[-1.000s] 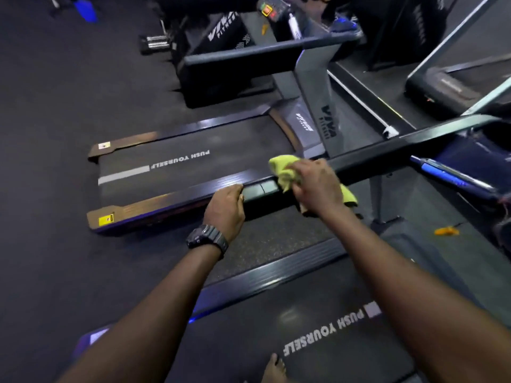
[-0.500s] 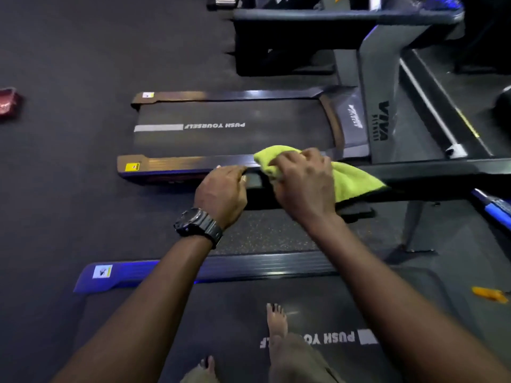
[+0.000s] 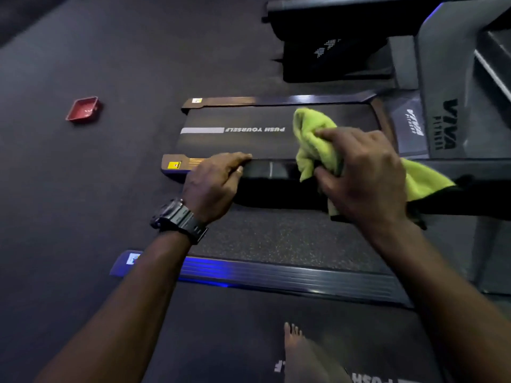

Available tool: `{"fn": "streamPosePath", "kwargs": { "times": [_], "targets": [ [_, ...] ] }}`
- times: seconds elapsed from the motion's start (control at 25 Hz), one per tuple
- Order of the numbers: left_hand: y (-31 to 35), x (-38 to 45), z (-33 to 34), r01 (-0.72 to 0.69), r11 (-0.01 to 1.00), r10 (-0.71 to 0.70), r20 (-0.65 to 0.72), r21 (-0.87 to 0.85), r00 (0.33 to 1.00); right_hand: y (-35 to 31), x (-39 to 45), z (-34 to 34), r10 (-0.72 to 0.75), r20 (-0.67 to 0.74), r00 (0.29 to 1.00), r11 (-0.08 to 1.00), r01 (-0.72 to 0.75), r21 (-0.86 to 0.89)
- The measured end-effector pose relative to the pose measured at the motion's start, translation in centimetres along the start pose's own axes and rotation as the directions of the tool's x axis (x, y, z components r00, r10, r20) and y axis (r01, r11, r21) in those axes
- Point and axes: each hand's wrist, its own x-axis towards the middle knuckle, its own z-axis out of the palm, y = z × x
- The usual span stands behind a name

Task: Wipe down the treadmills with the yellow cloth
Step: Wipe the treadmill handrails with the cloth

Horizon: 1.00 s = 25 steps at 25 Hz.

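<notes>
Underfoot: dark rubber gym floor (image 3: pixel 83 189), red tray (image 3: pixel 83 109) lying apart.
Handrail (image 3: pixel 276 172): black, crosses the treadmill belt (image 3: pixel 235 142).
Left hand (image 3: pixel 211 183): fingers together, curled over the rail.
Right hand (image 3: pixel 365 178): pinches yellow cloth (image 3: pixel 312 139) on the rail.

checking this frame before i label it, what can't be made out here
All in the head view:
- Handrail: the stretch under the yellow cloth and right hand is covered, so its cleanliness is unknown.
- Left hand: fingertips curl over the rail's far side, hidden.
- Far treadmill: console cut off by the top edge.
- Red tray: too small to tell contents.
- Bare foot: cut off by the bottom edge.
</notes>
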Motion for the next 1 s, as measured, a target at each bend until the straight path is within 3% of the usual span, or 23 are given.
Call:
{"fn": "streamPosePath", "kwargs": {
  "times": [0.16, 0.32, 0.48, 0.56, 0.64, 0.68, 0.8, 0.84, 0.96, 1.0],
  "targets": [
    [-1.2, -0.5, 1.1, -0.038, 0.999, 0.036, -0.076, -0.027, 0.996, -0.7, -1.9, 1.4, -0.271, 0.009, 0.962, 0.962, 0.272, -0.040],
    [-1.4, -0.7, 1.7, -0.078, 0.997, 0.074, -0.169, -0.018, 0.983, 0.5, -2.0, 1.6, -0.103, -0.187, 0.977, 0.993, 0.091, -0.071],
    [-1.5, -0.3, 1.6, -0.050, 0.997, 0.059, -0.149, 0.064, 0.987, -1.6, -7.6, 5.8, -0.296, -0.277, 0.914, 0.954, 0.272, -0.123],
    [-2.0, 0.1, 1.6, -0.061, 0.997, 0.066, -0.137, 0.045, 0.988, -1.2, -5.7, 5.2, -0.183, -0.413, 0.892, 0.983, 0.173, -0.060],
    [-2.5, 0.5, 1.7, -0.074, 0.990, 0.059, -0.124, -0.122, 0.991, -2.5, -4.5, 5.8, 0.026, -0.523, 0.852, 0.997, 0.014, 0.072],
    [-3.0, 0.7, 1.9, -0.086, 0.967, 0.057, -0.124, -0.241, 0.991, -3.4, -5.1, 7.0, 0.018, -0.525, 0.851, 0.998, 0.020, 0.067],
    [-4.0, 0.7, 2.2, -0.136, 0.834, 0.061, -0.155, -0.535, 0.986, -2.7, -8.5, 10.3, -0.263, -0.451, 0.853, 0.965, 0.242, -0.104],
    [-4.3, 0.3, 2.5, -0.168, 0.780, 0.057, -0.199, -0.602, 0.978, -2.0, -8.2, 10.0, -0.280, -0.464, 0.840, 0.960, 0.261, -0.106],
    [-4.4, -0.6, 3.8, -0.247, 0.632, 0.007, -0.313, -0.735, 0.950, -4.1, -5.1, 10.2, -0.012, -0.589, 0.808, 0.989, 0.095, 0.110],
    [-4.3, -0.8, 4.3, -0.255, 0.586, -0.020, -0.328, -0.769, 0.944, -5.4, -5.1, 11.1, -0.060, -0.580, 0.812, 0.991, 0.119, 0.065]
  ]
}}
